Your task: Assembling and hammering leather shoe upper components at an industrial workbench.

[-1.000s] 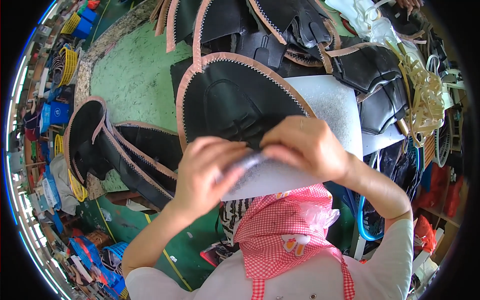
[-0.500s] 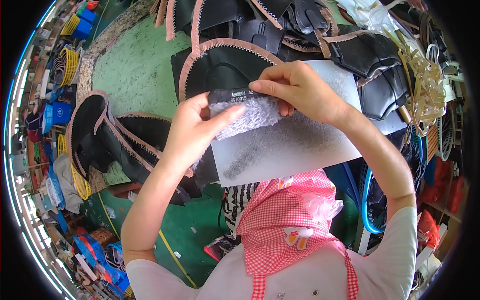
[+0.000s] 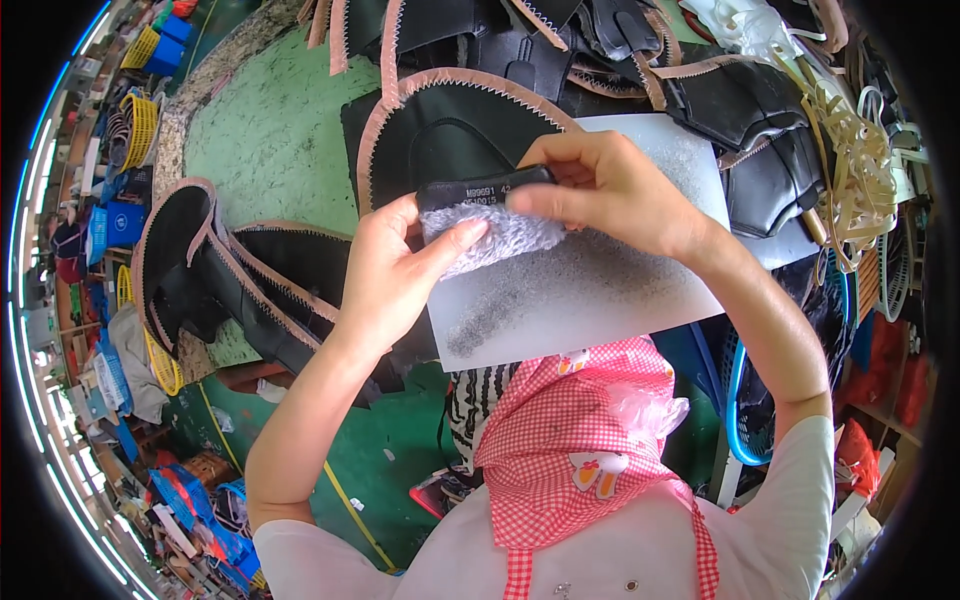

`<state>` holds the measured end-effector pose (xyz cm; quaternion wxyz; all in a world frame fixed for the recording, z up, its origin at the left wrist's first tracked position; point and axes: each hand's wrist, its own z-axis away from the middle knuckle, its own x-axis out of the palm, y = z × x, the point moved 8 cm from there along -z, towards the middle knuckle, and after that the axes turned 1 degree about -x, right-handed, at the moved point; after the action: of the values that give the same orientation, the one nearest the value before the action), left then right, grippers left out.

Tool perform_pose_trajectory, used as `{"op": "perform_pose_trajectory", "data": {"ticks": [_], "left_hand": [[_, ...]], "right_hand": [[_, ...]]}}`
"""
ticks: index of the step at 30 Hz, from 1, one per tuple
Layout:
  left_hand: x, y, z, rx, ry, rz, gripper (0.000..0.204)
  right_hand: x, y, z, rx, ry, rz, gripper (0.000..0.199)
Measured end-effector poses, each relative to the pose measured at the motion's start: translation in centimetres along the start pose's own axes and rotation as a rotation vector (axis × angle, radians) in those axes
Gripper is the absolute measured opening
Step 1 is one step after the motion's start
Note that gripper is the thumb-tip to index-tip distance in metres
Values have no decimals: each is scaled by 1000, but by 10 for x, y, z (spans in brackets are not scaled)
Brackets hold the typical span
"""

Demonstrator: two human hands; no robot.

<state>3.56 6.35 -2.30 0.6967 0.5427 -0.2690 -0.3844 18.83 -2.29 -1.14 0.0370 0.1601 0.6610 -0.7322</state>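
Just above a whitish board [image 3: 600, 315] dusted with dark specks, I hold a black leather shoe piece [image 3: 490, 240] with grey fleece on one side. My left hand [image 3: 385, 275] pinches its left end, thumb pressed on the fleece and fingers behind. At the right end, my right hand [image 3: 625, 195] has its slightly blurred thumb over the black printed band; its fingers curl behind, partly hidden. Beyond my hands lies a large black boot upper [image 3: 450, 125] with a tan zigzag-stitched edge.
More black boot uppers [image 3: 185, 265] lie at the left, and others [image 3: 740, 100] are heaped at the back right. Cream straps [image 3: 840, 150] hang in a tangle at the right. A blue-rimmed basket [image 3: 738, 420] stands below the green table [image 3: 265, 130].
My right thumb has shifted down and right from the band's upper edge onto its face, and the fingers have lifted slightly. The piece tilts a little differently; my left hand keeps its hold.
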Motion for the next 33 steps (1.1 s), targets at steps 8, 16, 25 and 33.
{"op": "perform_pose_trajectory", "data": {"ticks": [8,16,25,33], "left_hand": [[10,29,43,760,77,-587,24],[18,19,68,995,-17,-785,19],[17,21,65,990,-107,-774,21],[25,24,65,1031,-101,-804,23]], "right_hand": [[19,-36,50,-494,117,329,33],[42,-24,100,-403,135,504,43],[42,-22,103,-349,142,464,42],[44,-25,80,-200,233,471,46]]}}
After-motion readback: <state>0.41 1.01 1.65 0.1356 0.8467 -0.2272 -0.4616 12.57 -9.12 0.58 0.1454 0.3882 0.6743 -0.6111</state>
